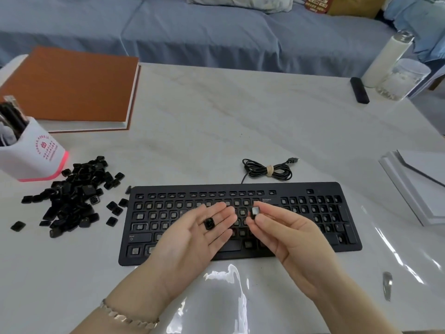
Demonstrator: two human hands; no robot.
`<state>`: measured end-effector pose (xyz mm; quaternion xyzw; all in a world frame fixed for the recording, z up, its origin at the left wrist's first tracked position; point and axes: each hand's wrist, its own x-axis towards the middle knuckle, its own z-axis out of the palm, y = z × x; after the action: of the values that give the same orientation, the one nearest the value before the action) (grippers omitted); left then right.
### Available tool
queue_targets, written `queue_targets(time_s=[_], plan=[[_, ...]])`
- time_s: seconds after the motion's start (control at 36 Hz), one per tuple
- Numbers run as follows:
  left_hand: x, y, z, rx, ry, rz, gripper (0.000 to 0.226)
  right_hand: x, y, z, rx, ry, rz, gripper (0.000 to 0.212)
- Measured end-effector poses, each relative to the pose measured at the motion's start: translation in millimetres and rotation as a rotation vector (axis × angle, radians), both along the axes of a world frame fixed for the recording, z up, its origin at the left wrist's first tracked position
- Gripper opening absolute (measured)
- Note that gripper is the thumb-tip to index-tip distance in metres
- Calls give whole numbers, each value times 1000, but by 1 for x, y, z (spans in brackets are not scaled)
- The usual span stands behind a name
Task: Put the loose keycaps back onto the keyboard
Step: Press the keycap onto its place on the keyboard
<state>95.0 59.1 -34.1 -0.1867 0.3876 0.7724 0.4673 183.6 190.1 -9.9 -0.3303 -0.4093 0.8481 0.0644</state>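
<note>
Holds the left grip (202,229) released, palm up over the middle of the flat black plastic keyboard (240,187), with one small black square keycap (209,223) lying loose on it. Pinches a second small black keycap (254,211) between thumb and fingertips of the right grip (284,231), over the keyboard's centre rows. Judged barely begun: only a few caps seated, such as Shift and Backspace, nearly all sockets bare. Leaves a big heap of loose black keycaps (72,196) on the white marble surface (216,116) left of the keyboard.
</note>
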Motion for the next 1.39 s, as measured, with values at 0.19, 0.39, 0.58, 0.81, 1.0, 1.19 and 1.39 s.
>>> queue_targets(time_s=[0.19, 0.39, 0.58, 0.81, 1.0, 1.19, 1.39], plan=[[9, 2, -6, -302, 327, -159, 30, 5, 1, -4, 236, -22, -3, 26], [10, 2, -13, -384, 476, -236, 32, 10, 4, -15, 470, -115, 41, 27], [16, 1, -23, -459, 605, -239, 47, 26, 25, -33, 612, -262, 7, 23], [17, 4, -31, -489, 709, -213, 24, 53, 71, -47, 791, -374, 28, 26], [19, 4, -33, -569, 830, -264, 2, 62, 89, -50, 798, -396, -8, 27], [18, 4, -32, -620, 899, -302, 9, 67, 94, -66, 1060, -387, 93, 34], [19, 6, -34, -638, 914, -339, 19, 68, 106, -75, 1274, -403, 204, 41]])
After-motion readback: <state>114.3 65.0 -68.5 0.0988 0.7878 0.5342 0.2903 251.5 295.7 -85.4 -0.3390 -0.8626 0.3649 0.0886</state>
